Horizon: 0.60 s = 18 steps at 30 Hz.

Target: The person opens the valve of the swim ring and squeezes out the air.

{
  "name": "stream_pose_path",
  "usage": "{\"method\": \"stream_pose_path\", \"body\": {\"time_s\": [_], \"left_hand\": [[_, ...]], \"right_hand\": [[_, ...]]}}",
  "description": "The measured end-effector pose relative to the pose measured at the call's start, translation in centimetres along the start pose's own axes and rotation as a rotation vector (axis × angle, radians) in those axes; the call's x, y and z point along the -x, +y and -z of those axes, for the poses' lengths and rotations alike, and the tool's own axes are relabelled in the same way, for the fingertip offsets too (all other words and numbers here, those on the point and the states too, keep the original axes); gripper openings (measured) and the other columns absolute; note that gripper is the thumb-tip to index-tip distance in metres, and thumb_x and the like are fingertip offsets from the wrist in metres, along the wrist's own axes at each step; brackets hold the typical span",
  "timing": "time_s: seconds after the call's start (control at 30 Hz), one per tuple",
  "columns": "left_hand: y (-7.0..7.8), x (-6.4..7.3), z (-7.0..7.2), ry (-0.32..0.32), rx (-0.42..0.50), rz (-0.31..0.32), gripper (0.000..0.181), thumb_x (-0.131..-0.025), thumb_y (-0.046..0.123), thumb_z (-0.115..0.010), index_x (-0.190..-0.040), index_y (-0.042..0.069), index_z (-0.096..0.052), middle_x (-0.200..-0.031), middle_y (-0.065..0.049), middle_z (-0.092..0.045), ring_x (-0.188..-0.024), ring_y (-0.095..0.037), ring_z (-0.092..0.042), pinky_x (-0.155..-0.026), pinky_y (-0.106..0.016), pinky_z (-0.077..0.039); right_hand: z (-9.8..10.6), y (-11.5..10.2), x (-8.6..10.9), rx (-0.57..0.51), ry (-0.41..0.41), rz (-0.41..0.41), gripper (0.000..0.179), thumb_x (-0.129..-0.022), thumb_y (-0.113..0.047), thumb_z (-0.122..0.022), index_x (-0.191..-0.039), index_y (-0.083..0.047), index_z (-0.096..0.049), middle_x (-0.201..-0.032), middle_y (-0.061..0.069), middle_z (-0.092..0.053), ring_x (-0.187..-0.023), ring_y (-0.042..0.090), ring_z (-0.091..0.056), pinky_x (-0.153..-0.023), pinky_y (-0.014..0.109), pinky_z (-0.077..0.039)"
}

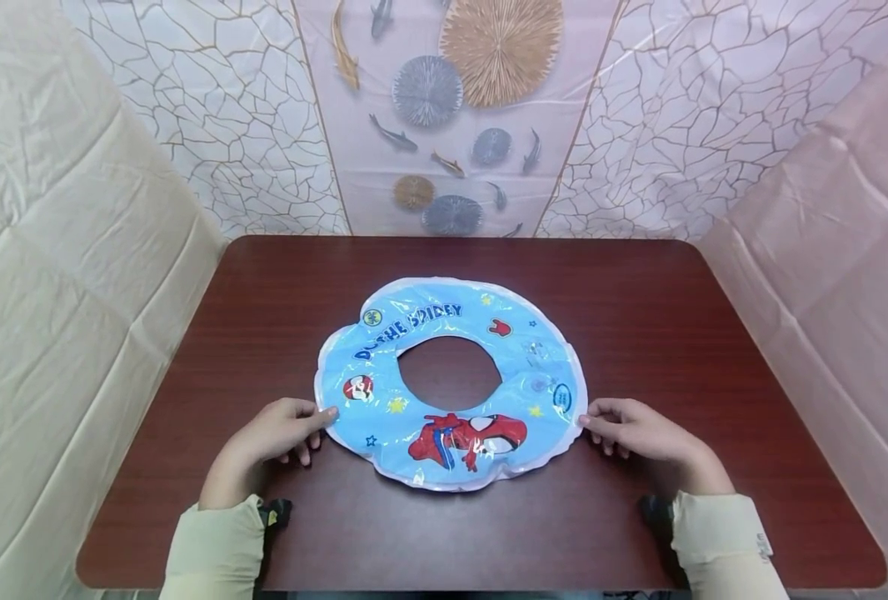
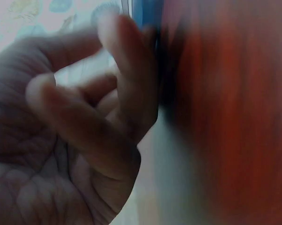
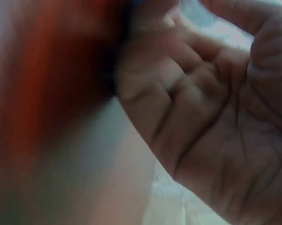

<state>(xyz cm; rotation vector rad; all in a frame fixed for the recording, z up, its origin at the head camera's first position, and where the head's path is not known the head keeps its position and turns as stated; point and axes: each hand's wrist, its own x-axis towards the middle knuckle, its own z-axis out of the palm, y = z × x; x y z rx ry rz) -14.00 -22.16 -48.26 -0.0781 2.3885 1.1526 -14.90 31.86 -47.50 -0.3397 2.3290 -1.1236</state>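
A light blue swim ring [image 1: 444,450] with a red cartoon hero, stars and lettering lies flat on the brown table, its pale rim wavy. At its left edge my left hand [image 1: 282,431] pinches the rim, thumb on top and the other fingers bent below. On the opposite side my right hand [image 1: 635,429] pinches the right edge between thumb and forefinger. Close up, the left wrist view shows curled fingers [image 2: 127,79] beside the tabletop. In the right wrist view the palm and bent fingers [image 3: 150,98] are blurred.
The dark brown table [image 1: 264,292] has rounded corners. Behind it hangs a patterned curtain [image 1: 444,142] with fish and round motifs. Cream fabric walls [image 1: 62,275] rise close along both sides.
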Motion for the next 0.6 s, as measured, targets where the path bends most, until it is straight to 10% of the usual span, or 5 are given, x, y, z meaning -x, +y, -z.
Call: {"method": "stream_pose_path", "body": {"time_s": [0.13,0.3,0.43,0.6], "left_hand": [[0.4,-0.5,2.4,0.009,-0.098,-0.034,0.045,-0.098,0.048,-0.062,-0.088,0.006,-0.070,-0.074,-0.008,-0.064,-0.063,-0.023,-0.062,-0.055,-0.035,-0.053],[1.7,-2.1,5.9,0.251,-0.375,-0.106,0.061,-0.098,0.058,-0.055,-0.123,0.003,-0.064,-0.108,-0.019,-0.066,-0.098,-0.037,-0.061,-0.084,-0.057,-0.051],[3.6,-4.4,6.7,0.484,-0.564,-0.138,0.089,-0.089,0.078,-0.045,-0.155,0.018,-0.040,-0.156,-0.025,-0.034,-0.142,-0.052,-0.024,-0.097,-0.087,-0.012],[6.4,-7.0,5.1,0.603,-0.689,-0.162,0.101,-0.077,0.095,-0.030,-0.161,0.042,-0.011,-0.168,-0.014,0.003,-0.148,-0.042,0.022,-0.090,-0.084,0.022]], "right_hand": [[2.2,-0.1,-0.2,0.142,0.022,0.024,0.026,-0.103,-0.031,-0.060,-0.107,-0.006,-0.066,-0.083,0.010,-0.064,-0.074,0.027,-0.061,-0.064,0.037,-0.054],[5.1,-0.8,-1.8,0.394,0.245,0.033,0.053,-0.103,-0.042,-0.056,-0.134,0.000,-0.058,-0.121,0.022,-0.062,-0.111,0.039,-0.058,-0.095,0.057,-0.048],[6.1,-1.9,-4.6,0.512,0.390,-0.025,0.081,-0.101,-0.059,-0.046,-0.159,-0.006,-0.027,-0.160,0.030,-0.021,-0.145,0.054,-0.018,-0.107,0.078,-0.016],[5.2,-3.9,-8.2,0.627,0.490,-0.069,0.087,-0.095,-0.074,-0.037,-0.163,-0.028,-0.007,-0.167,0.020,0.004,-0.148,0.052,0.013,-0.095,0.087,0.007]]}}
